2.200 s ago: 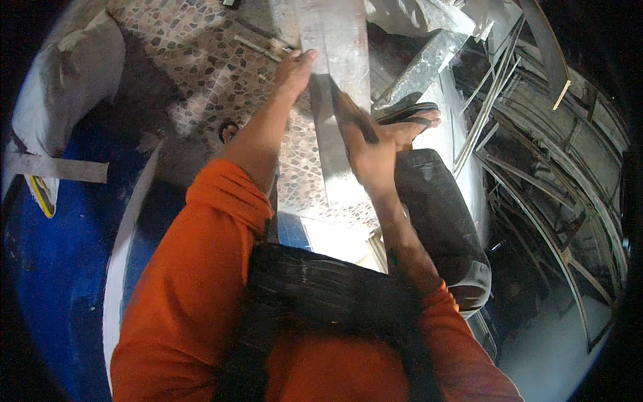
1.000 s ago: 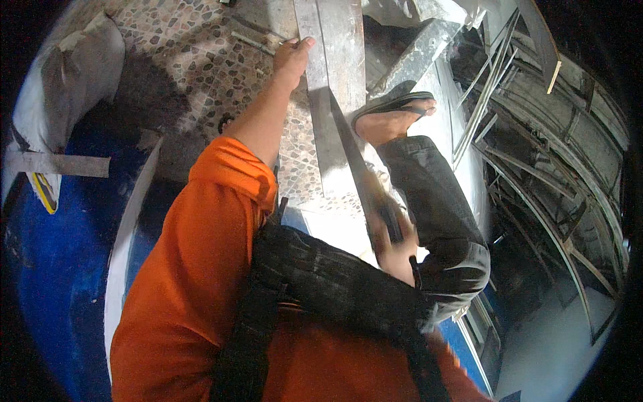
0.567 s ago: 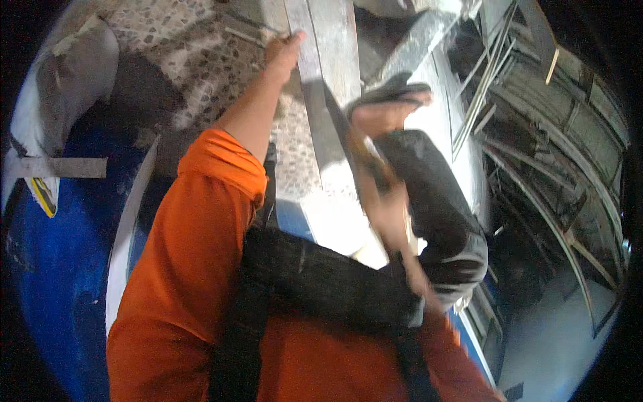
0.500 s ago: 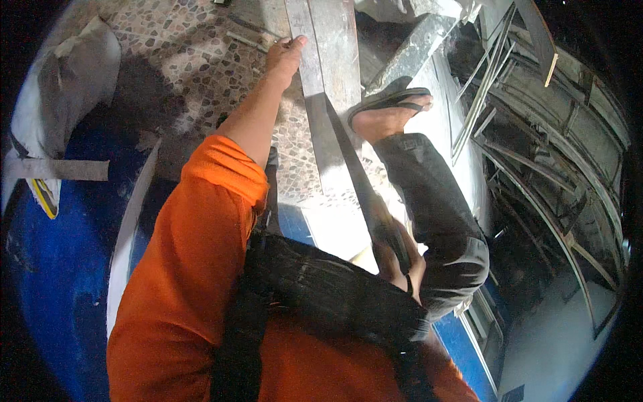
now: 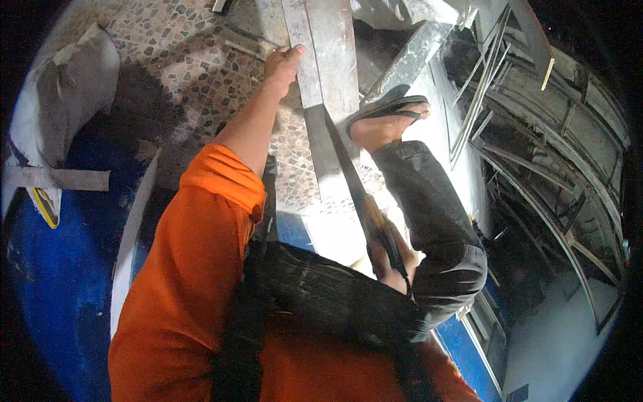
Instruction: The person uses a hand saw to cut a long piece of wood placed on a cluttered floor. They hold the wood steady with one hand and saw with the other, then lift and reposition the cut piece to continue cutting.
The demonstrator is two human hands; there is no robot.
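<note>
My left hand (image 5: 284, 67) grips the left edge of a long, narrow grey board (image 5: 305, 57), thumb on top and fingers hidden at its edge. My right hand (image 5: 398, 264), low in view and partly behind my trouser leg and a black strap, is closed round the handle of a handsaw (image 5: 355, 177). The saw's dark blade slants up and left, and its far part lies against the board's right edge. Under the board is a wider grey plank (image 5: 337, 53). My sandalled foot (image 5: 385, 124) is just right of the blade.
A pebble-patterned tile floor (image 5: 207, 80) spreads at the upper left. At far left, a pale sack (image 5: 77, 87) stands near a blue surface (image 5: 74, 268). A grey slab (image 5: 408, 63) lies beyond my foot. Metal frames and strips (image 5: 536, 161) are piled on the right.
The saw has slid forward along the board, and my right hand has moved up and left with it. My left hand keeps its grip; the whole view has shifted slightly.
</note>
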